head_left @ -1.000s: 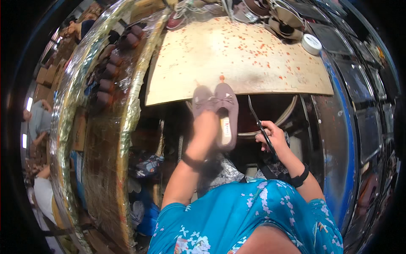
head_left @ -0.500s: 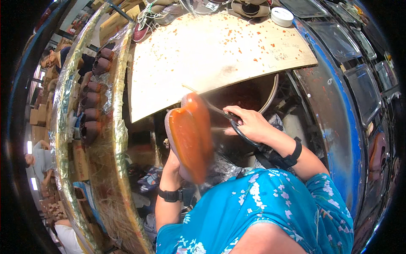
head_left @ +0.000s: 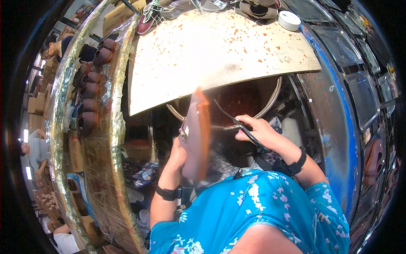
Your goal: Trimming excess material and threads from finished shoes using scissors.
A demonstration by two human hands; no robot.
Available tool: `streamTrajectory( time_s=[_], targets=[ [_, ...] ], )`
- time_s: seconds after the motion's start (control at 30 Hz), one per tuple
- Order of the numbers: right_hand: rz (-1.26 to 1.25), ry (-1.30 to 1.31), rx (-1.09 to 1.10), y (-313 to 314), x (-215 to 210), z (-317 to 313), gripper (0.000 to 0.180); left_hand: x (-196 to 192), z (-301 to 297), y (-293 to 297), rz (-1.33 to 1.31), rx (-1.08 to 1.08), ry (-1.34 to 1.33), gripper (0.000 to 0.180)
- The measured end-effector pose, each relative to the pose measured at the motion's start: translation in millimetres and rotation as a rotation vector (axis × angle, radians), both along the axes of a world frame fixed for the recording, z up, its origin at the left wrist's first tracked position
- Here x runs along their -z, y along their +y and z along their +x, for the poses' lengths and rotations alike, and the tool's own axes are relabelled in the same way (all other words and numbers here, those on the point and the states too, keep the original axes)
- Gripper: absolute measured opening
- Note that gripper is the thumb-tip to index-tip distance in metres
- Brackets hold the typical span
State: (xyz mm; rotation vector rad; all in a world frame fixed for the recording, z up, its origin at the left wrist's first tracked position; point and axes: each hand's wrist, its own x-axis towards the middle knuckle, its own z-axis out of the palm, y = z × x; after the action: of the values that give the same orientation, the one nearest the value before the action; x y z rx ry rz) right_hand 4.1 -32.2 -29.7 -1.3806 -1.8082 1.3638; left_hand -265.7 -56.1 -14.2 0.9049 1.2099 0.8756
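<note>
Above the person's lap, a pale work board [head_left: 220, 55] speckled with small orange-red scraps bends across the upper middle of the view. At its far edge lie a few finished shoes [head_left: 258, 8] and a round white tin [head_left: 289, 20]. Under the board's near edge sits a round metal basin [head_left: 241, 101], its dark inside reddish with the same scraps. To the left, a curved rack wrapped in shiny plastic film [head_left: 101, 148] holds a column of brown shoes [head_left: 89, 91] stacked one above another. A blue metal surface [head_left: 334, 127] runs down the right side. Other people show small at the far left rim.

The shoe [head_left: 195, 135] being worked on is held up edge-on between the face of the camera and the basin, its orange sole facing right and its grey-mauve upper facing left; it hides part of the basin's rim. The left hand [head_left: 179, 156] grips it from behind and below, fingers closed around the upper, forearm rising steeply from the lower edge with a dark band at the wrist. The right hand [head_left: 258, 133] is closed around the handles of a pair of scissors [head_left: 237, 122], whose blades point up and left toward the sole; whether they touch it cannot be told. The right forearm comes in from the lower right, also banded at the wrist.
</note>
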Motion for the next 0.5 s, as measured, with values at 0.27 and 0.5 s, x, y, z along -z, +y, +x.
streamTrajectory(
  time_s=[0.27,0.5],
  targets=[
    [0.136,0.075,-0.032,-8.4,-15.6,2.1,0.054,23.5,0.9,6.1,0.198,0.131,0.277,0.022],
    [0.031,-0.001,-0.004,-12.9,-1.0,13.5,0.049,17.5,-9.5,12.1,-0.037,0.065,0.024,0.021]
  ],
)
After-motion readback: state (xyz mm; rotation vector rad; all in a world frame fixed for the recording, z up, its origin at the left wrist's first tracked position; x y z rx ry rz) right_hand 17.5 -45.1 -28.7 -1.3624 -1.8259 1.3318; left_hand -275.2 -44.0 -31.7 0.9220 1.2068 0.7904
